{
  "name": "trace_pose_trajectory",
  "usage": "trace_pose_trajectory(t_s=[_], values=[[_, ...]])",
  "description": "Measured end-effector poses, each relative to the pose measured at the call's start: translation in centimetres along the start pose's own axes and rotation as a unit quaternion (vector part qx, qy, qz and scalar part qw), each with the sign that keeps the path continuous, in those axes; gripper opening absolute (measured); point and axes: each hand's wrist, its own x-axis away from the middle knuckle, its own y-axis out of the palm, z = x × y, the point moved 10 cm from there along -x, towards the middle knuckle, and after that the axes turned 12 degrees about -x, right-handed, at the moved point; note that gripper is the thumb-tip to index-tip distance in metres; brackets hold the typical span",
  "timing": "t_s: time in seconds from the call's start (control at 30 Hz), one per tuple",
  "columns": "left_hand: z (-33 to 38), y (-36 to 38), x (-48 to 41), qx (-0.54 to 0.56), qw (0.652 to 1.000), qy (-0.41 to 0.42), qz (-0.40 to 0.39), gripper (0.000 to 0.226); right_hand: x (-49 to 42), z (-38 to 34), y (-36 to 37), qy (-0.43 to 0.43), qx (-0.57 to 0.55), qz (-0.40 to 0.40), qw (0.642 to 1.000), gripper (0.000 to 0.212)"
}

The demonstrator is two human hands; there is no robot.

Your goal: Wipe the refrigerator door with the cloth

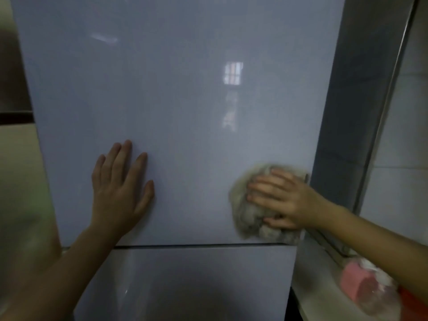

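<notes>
The glossy pale-grey refrigerator door (176,100) fills most of the view, with a seam near the bottom and a lower door (203,281) beneath it. My left hand (120,188) lies flat on the door at lower left, fingers spread, holding nothing. My right hand (280,200) presses a crumpled beige-grey cloth (250,218) against the door's lower right corner, close to the right edge and just above the seam. The cloth is partly hidden under my fingers.
A grey side panel with a metal strip (361,112) runs along the door's right edge, and a white tiled wall (403,158) lies beyond it. A pink object in clear plastic (363,286) sits on a white ledge at lower right. A beige surface (20,181) borders the left.
</notes>
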Motion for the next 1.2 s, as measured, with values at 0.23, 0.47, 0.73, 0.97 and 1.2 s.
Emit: trace_pose_trajectory(t_s=[0.23, 0.47, 0.73, 0.97, 1.2], values=[[0.9, -0.3, -1.1, 0.018, 1.000, 0.001, 0.008, 0.054, -5.1, 13.5, -11.3, 0.123, 0.072, 0.107, 0.984, 0.060], [1.6, -0.5, -1.5, 0.022, 1.000, 0.008, 0.014, 0.053, -4.2, 11.7, -10.1, 0.164, 0.057, 0.148, 0.974, 0.059], [1.5, -0.3, -1.2, 0.022, 0.999, 0.026, 0.019, 0.050, 3.6, -4.8, 3.7, 0.010, -0.014, -0.041, 0.999, 0.054], [1.5, -0.1, -1.2, 0.034, 0.999, 0.021, 0.005, 0.051, 3.1, -3.9, 2.8, 0.016, -0.011, -0.029, 0.999, 0.055], [0.2, -1.0, -4.2, 0.033, 0.999, 0.023, -0.011, 0.048, -5.6, 6.3, -5.5, 0.080, 0.003, 0.064, 0.995, 0.056]])
